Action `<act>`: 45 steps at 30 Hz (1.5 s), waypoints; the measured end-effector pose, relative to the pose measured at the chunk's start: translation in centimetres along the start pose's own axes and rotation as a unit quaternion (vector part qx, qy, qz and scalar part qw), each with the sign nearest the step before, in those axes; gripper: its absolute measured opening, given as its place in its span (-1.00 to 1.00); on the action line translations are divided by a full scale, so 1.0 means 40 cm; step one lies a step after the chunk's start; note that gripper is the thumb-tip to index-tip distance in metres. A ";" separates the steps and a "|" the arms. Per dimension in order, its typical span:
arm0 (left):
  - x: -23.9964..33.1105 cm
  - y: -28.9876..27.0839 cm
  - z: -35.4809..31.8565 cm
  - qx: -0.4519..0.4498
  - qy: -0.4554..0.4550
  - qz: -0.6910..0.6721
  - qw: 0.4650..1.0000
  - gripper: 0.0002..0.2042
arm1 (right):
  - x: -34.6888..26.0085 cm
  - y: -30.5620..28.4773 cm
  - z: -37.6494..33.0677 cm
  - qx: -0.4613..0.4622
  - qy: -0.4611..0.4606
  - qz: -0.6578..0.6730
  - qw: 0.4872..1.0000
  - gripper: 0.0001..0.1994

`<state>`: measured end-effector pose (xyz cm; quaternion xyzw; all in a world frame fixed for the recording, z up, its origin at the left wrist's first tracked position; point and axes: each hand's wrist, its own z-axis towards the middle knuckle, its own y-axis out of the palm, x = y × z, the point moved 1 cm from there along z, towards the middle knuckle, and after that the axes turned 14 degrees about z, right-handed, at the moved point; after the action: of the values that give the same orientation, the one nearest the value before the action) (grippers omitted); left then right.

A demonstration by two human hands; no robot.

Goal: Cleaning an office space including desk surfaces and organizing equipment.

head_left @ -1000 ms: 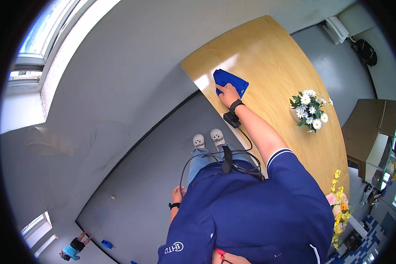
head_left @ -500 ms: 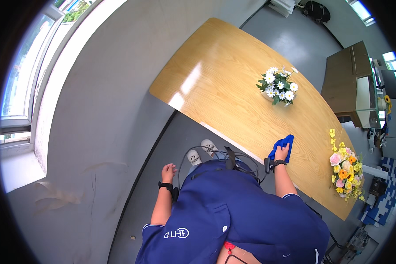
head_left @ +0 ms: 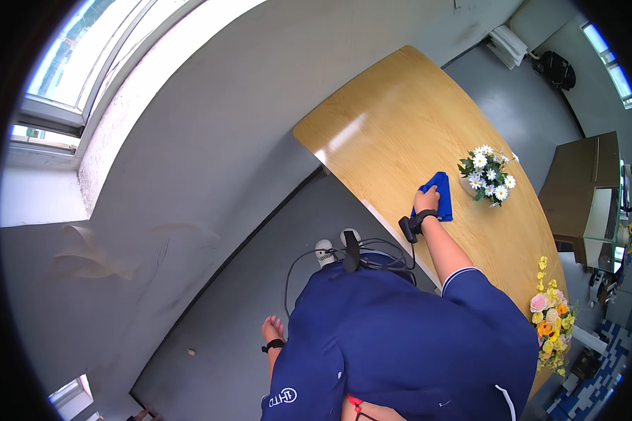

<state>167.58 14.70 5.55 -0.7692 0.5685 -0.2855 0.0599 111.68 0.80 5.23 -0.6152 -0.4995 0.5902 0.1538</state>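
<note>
My right hand (head_left: 427, 200) presses a blue cloth (head_left: 442, 195) onto the light wooden table (head_left: 393, 119), a little in from its near edge. Its fingers are bent over the cloth, and folds of the fabric stick out on the right. Just right of the cloth stands a pale pot of white daisies (head_left: 487, 175), apart from it. My left hand (head_left: 274, 328) hangs low beside my body above the grey floor, its fingers loosely bent and holding nothing. Dark bands circle both wrists, and a small black device sits at the right one.
A bunch of pink, orange and yellow flowers (head_left: 553, 319) stands at the table's right end. Black cables (head_left: 393, 261) loop at my waist by the near edge. A grey wall (head_left: 211, 154) and a window are to the left; a brown cabinet (head_left: 576, 189) stands beyond the table.
My right hand has slid the blue cloth leftward and away along the tabletop, from right of the daisies to their left. My body and view have shifted with it; the left hand stays low.
</note>
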 end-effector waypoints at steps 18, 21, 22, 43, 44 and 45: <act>-0.193 -0.091 0.295 -0.099 0.122 0.101 0.982 -0.75 | -0.395 0.226 -0.133 -0.289 -0.279 -0.084 0.912 -0.47; 0.057 0.014 0.124 -0.121 0.139 0.193 0.964 -0.75 | -0.281 0.156 -0.079 -0.244 -0.220 -0.067 0.942 -0.46; 0.079 0.018 0.134 -0.129 0.147 0.207 0.959 -0.75 | -0.250 0.128 -0.076 -0.234 -0.202 -0.062 0.949 -0.45; 0.302 0.293 0.143 -0.276 0.266 0.385 0.839 -0.76 | 0.320 -0.195 -0.258 0.011 0.064 0.019 0.998 -0.43; 0.285 0.278 0.141 -0.263 0.242 0.376 0.855 -0.76 | 0.311 -0.200 -0.261 0.011 0.077 0.012 0.997 -0.42; 0.269 0.265 0.151 -0.260 0.230 0.373 0.860 -0.76 | 0.297 -0.203 -0.263 0.011 0.089 0.006 0.996 -0.42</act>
<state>163.78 -0.16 0.09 -0.3997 0.8639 -0.2527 -0.1731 115.10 18.14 7.44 -0.6666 -0.4739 0.5392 0.2010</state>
